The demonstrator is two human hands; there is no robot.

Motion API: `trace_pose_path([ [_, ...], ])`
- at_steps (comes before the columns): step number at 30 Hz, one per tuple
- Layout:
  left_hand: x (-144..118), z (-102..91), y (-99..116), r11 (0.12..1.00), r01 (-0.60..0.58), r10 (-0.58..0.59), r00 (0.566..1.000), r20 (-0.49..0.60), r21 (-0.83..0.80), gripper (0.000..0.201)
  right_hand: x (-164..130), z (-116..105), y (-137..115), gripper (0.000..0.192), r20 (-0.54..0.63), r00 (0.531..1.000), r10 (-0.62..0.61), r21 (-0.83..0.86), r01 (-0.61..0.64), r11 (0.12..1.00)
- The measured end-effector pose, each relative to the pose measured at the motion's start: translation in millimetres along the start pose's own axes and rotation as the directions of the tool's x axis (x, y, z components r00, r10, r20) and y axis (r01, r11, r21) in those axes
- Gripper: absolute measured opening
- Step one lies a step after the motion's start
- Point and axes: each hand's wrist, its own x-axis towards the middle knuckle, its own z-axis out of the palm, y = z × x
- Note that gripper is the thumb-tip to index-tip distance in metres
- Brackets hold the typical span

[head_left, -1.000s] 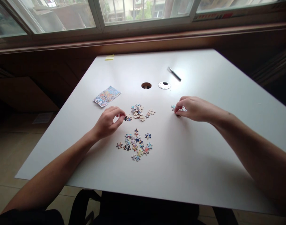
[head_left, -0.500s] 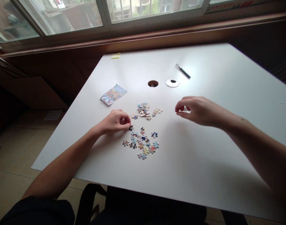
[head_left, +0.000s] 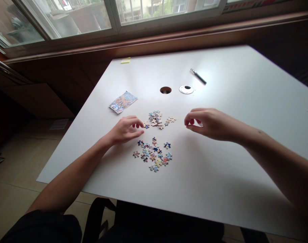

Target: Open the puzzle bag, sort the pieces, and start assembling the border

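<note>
The left hand (head_left: 125, 130) has just let go of a dark puzzle piece (head_left: 140, 143): half a second ago it was pinched there, and now thumb and forefinger stand well parted with nothing between them. The fingertips are just beside the loose pieces (head_left: 146, 124) at the left edge of the mixed pile (head_left: 156, 118). The right hand (head_left: 207, 121), to the right of the mixed pile, is curled narrow, thumb close to the fingers; a pale scrap shows inside the curl — I cannot tell whether it is a held piece.

The dark piece now lies on the near side of the mixed pile, at the left edge of the picture-up group (head_left: 153, 156). That suggests the sorting is one piece further along, with the mixed pile yet to be worked through.

Farther out, a picture card (head_left: 123, 102) lies beyond the mixed pile to its left — and beyond it to the right, a pen-like stick (head_left: 198, 77).
</note>
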Motion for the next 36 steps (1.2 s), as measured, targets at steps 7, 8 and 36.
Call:
trace_pose_path([
  [7,0,22.6,-6,0.981,-0.015,0.049,0.984,-0.171,0.195,0.011,1,1,-7,0.011,0.021,0.999,-0.034,0.0,0.034,0.999],
  [8,1,22.8,-5,0.982,-0.01,0.045,0.982,-0.184,0.187,0.012,1,0,-8,0.011,0.029,0.999,-0.036,-0.001,0.036,0.999],
  [36,-3,32.5,46,0.966,-0.238,0.214,0.954,-0.209,-0.097,0.002,6,17,-57,0.007,0.163,0.984,0.077,0.52,-0.152,0.841],
])
